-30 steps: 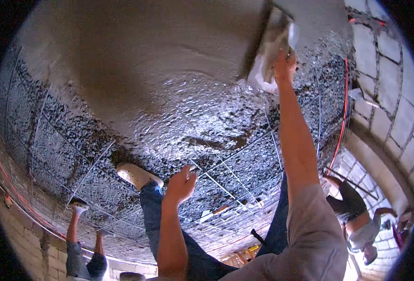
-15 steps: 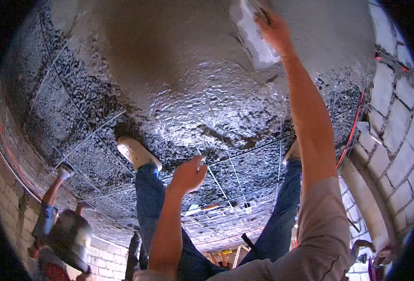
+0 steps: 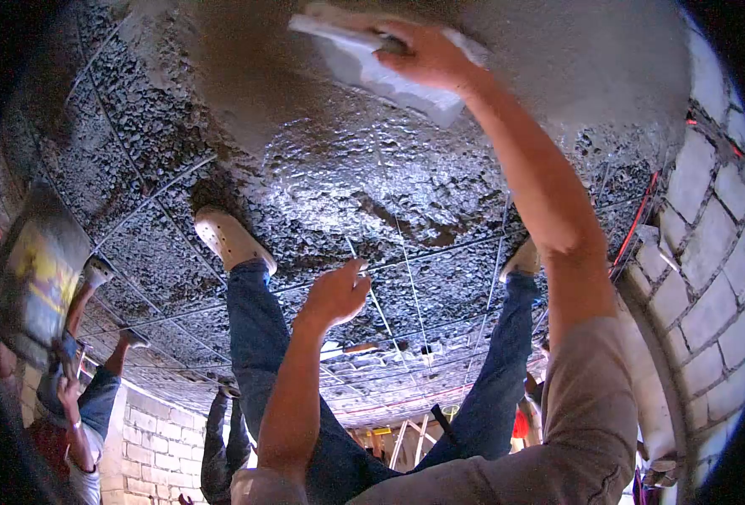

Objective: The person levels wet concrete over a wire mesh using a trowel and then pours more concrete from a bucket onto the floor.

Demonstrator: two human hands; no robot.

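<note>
My right hand (image 3: 423,55) is closed on the handle of a wide flat trowel (image 3: 372,71), which lies against wet grey concrete at the top of the view. The concrete (image 3: 558,50) is smooth around and behind the tool, and rough and shiny just below it. Over the gravelly mix between my legs, my left hand (image 3: 337,295) is held with its fingers curled; whether anything is inside them is hidden.
Thin steel bars (image 3: 158,194) cross the coarse gravel. My light clogs (image 3: 229,240) stand in it. At left a co-worker (image 3: 74,421) is beside a large yellow-marked container (image 3: 44,269). A block wall (image 3: 692,244) rises at right.
My right hand and the trowel have swept left across the concrete, and the trowel has turned. The container at left has come up into clearer view beside the co-worker. My left hand has barely moved.
</note>
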